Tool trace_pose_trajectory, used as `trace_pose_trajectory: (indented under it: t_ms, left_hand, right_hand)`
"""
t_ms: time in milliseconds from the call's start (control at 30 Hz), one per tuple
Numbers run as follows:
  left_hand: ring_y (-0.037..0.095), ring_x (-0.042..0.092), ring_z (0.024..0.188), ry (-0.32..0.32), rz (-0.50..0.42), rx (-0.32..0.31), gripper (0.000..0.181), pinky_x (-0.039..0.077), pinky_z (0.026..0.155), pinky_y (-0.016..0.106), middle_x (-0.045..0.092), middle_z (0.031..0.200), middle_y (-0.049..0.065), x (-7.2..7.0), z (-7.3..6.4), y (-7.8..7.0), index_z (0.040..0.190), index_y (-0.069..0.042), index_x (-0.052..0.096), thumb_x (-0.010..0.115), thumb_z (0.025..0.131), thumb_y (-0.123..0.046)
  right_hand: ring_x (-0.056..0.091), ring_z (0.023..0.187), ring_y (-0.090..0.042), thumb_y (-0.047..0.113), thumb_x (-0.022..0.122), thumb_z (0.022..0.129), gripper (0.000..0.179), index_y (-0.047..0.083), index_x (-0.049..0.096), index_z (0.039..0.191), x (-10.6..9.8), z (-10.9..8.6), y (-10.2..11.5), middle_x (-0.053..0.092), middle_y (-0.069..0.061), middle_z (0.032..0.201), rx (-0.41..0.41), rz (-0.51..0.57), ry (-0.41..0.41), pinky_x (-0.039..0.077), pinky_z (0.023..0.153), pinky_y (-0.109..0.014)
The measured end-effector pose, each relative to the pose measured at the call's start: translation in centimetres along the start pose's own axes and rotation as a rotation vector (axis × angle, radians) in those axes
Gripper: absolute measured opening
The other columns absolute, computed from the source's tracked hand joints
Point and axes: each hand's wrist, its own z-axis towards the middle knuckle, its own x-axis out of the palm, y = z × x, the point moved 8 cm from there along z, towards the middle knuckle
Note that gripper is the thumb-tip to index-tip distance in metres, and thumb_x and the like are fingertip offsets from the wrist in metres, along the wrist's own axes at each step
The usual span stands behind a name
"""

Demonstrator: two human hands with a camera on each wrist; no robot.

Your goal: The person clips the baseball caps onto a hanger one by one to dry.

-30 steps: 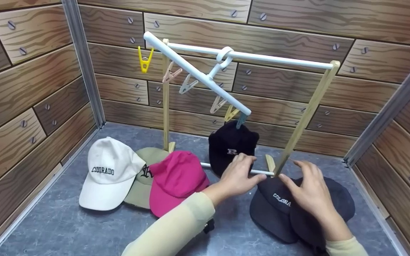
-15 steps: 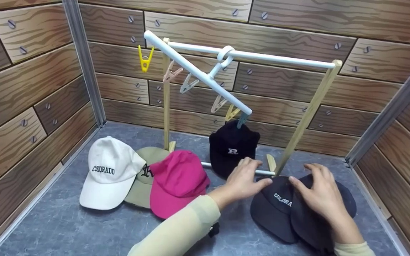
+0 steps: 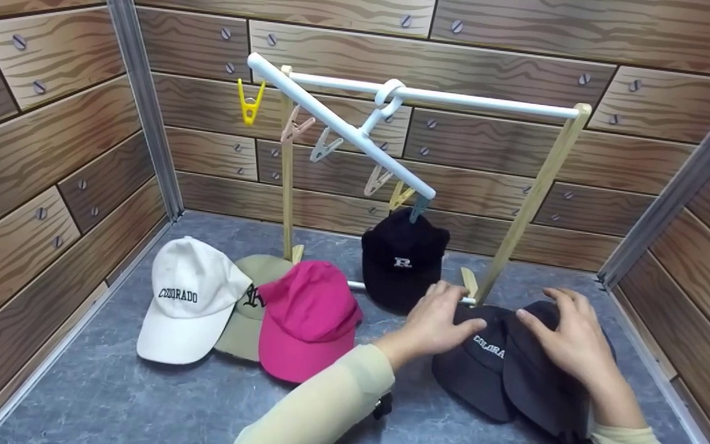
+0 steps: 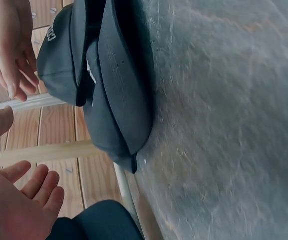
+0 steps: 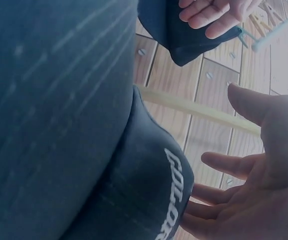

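Note:
Two dark caps overlap on the right side of the grey surface: a navy one with white lettering (image 3: 481, 376) and another dark cap (image 3: 546, 394) lying partly over it. My left hand (image 3: 435, 320) hovers by the lettered cap's crown, its fingers relaxed and holding nothing. Above the other dark cap is my right hand (image 3: 577, 339); its fingers are loosely bent and the palm (image 5: 278, 200) shows nothing held. Behind the left hand, a black cap with an R (image 3: 401, 271) hangs from a teal clothespin (image 3: 419, 209).
A white clip hanger (image 3: 336, 120) with several clothespins hooks over the rack's white bar (image 3: 484, 102). The rack has wooden posts (image 3: 530, 203). On the left lie a white cap (image 3: 185, 302), an olive cap (image 3: 241, 336) and a pink cap (image 3: 312, 308). Wood-patterned walls surround the surface.
Both hands have moved right and slightly down, away from the hanging black cap and over the two dark caps. The caps and hanger have hardly moved.

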Motion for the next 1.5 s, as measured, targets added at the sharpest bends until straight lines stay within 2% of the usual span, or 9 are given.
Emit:
trace_pose_trajectory:
  t_ms: [267,567,900,1067,1500]
  left_hand:
    - [0.012,0.059,0.126,0.024,-0.022,-0.049,0.064,0.051,0.105,0.028,0.064,0.134,-0.004,1.1,0.0,-0.2,0.152,-0.017,0.064,0.075,0.103,-0.057]
    - [0.008,0.062,0.119,0.045,-0.052,-0.085,0.063,0.053,0.1,0.026,0.062,0.13,-0.006,2.2,0.4,-0.7,0.15,-0.02,0.065,0.077,0.101,-0.057]
    - [0.008,0.063,0.12,0.072,-0.052,-0.088,0.064,0.054,0.101,0.028,0.062,0.13,-0.006,2.9,0.4,-1.6,0.149,-0.021,0.064,0.078,0.1,-0.059]
    - [0.008,0.063,0.125,0.088,-0.073,-0.093,0.069,0.053,0.104,0.028,0.062,0.136,-0.004,3.2,0.6,-2.1,0.153,-0.021,0.062,0.078,0.099,-0.06]
    - [0.009,0.059,0.136,0.134,-0.042,-0.072,0.074,0.052,0.107,0.027,0.059,0.149,-0.003,4.7,0.8,-3.8,0.157,-0.021,0.058,0.075,0.1,-0.065]
  right_hand:
    - [0.037,0.143,-0.066,0.051,0.075,0.106,0.083,-0.009,0.049,0.157,0.3,0.2,-0.8,0.04,-0.044,0.155,-0.001,0.0,0.035,0.032,0.113,-0.081]
    - [0.035,0.143,-0.068,0.053,0.073,0.107,0.085,-0.009,0.046,0.159,-0.3,0.2,-2.1,0.037,-0.045,0.157,0.041,-0.003,0.058,0.032,0.111,-0.083]
    - [0.03,0.145,-0.07,0.056,0.068,0.108,0.094,-0.012,0.035,0.164,-0.4,0.3,-4.0,0.031,-0.049,0.158,0.088,-0.016,0.15,0.029,0.114,-0.084]
    - [0.03,0.144,-0.072,0.057,0.066,0.109,0.096,-0.015,0.033,0.163,-0.5,0.4,-4.9,0.029,-0.051,0.157,0.104,-0.015,0.18,0.028,0.113,-0.085]
    - [0.037,0.14,-0.071,0.051,0.065,0.111,0.094,-0.018,0.029,0.163,-0.8,0.3,-6.6,0.034,-0.051,0.152,0.106,0.056,0.219,0.03,0.113,-0.083]
